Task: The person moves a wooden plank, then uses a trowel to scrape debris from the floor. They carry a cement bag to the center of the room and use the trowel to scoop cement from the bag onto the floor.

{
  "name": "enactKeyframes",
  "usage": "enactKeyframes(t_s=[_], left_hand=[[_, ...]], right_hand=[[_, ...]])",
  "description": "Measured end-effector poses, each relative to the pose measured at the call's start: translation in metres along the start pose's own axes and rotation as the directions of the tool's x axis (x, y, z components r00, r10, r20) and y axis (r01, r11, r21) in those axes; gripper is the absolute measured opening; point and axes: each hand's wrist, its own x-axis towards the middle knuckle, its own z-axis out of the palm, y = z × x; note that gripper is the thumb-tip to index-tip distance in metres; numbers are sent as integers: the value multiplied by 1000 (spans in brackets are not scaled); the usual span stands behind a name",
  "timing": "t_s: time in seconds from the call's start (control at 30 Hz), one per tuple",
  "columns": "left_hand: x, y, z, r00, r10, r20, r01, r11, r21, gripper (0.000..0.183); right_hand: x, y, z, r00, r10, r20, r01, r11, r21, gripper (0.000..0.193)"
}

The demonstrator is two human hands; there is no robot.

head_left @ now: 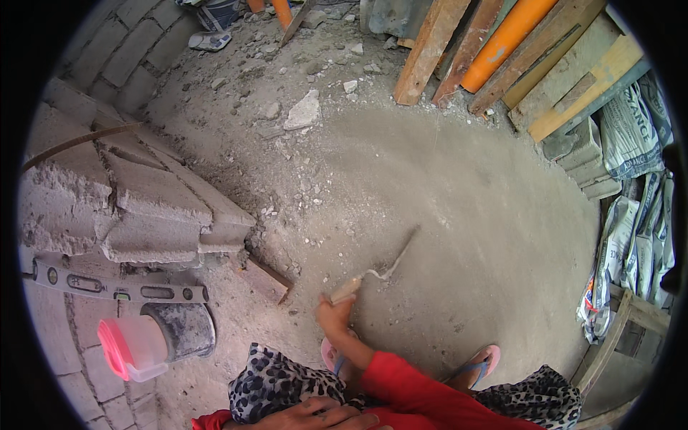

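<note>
A trowel (346, 289) with a pale wooden handle is gripped in my right hand (335, 315), whose fingers wrap round the handle. Its thin bent neck and blade reach up and right over the grey floor (466, 215), the blade showing nearly edge-on. Whether the blade touches the floor is hard to tell. My left hand (308, 416) lies at the lower edge by my lap, fingers stretched out, holding nothing visible. Smooth grey mortar covers the floor on the right, while loose rubble lies on the left.
At left stand a block stack (161, 193), a spirit level (118, 287), a pink-lidded clear container (140, 347) and a dark bucket (188, 331). Timber boards (437, 50) and an orange pipe (505, 46) lean at far right. Cement bags (631, 136) lie along the right.
</note>
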Motion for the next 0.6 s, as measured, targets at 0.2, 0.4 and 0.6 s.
enactKeyframes(t_s=[0.2,0.4,0.6], left_hand=[[-7,-5,-1,981,-15,-194,34,995,91,51],[9,-43,8,997,-40,-60,48,990,136,52],[1,-29,16,938,-268,-219,255,963,-86,44]], right_hand=[[43,-152,49,776,-303,553,112,929,353,47],[113,-276,-168,585,-645,492,800,359,-480,39],[145,-278,-301,612,-74,787,791,72,-608,36]])
